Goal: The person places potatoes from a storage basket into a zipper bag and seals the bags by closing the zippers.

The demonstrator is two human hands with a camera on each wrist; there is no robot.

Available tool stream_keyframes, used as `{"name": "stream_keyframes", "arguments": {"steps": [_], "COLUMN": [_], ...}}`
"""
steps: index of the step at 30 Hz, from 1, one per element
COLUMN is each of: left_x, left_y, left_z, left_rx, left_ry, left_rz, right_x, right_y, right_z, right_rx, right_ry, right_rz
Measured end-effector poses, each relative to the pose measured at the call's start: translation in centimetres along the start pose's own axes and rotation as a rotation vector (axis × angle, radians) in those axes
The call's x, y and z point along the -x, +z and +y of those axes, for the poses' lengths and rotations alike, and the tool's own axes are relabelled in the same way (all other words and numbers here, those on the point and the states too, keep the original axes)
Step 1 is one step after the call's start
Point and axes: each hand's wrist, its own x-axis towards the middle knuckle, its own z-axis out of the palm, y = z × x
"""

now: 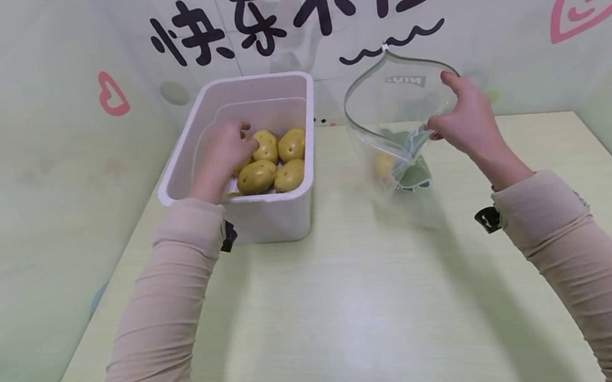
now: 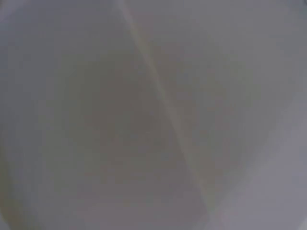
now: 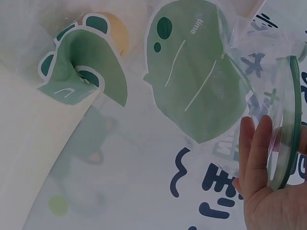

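Note:
My left hand (image 1: pixel 227 149) reaches inside a white plastic bin (image 1: pixel 292 214), its fingers loosely bent just over and beside the potatoes (image 1: pixel 257 177). The left wrist view is a dim blur of the bin's wall and does not show that hand. At the right, my right hand (image 1: pixel 467 116) grips the rim of a clear zip bag (image 1: pixel 394 96) with green printed shapes. The bag's mouth gapes wide, and a yellowish potato (image 1: pixel 384 165) shows low inside it. In the right wrist view, straight fingers (image 3: pixel 261 153) lie along the bag beside its green zip strip (image 3: pixel 291 120).
The bin and bag are at the back of a pale wooden table (image 1: pixel 352 299). Behind them rises a wall covering (image 1: pixel 295 47) with black lettering and pink hearts. Side walls flank the table left and right. Dark wrist straps (image 1: pixel 489 219) show at both cuffs.

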Motion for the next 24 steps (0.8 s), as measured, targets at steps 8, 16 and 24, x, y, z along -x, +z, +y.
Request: {"name": "stream_keyframes", "arguments": {"steps": [8, 16, 24], "left_x": [-1.4, -2.1, -2.4], "left_y": [1.5, 2.3, 2.8], "left_z": [-0.5, -0.1, 0.3], "left_rx": [-0.21, -0.261, -0.27], "left_ry": [0.052, 0.101, 0.11], "left_rz": [-0.136, -0.205, -0.34], "right_x": [-0.3, -0.5, -0.6], "right_y": [0.1, 0.2, 0.2], "right_z": [0.3, 0.6, 1.0], "right_rx": [0.016, 0.031, 0.035], "right_ry": [0.007, 0.017, 0.029], "right_rz": [-0.005, -0.004, -0.009]}}
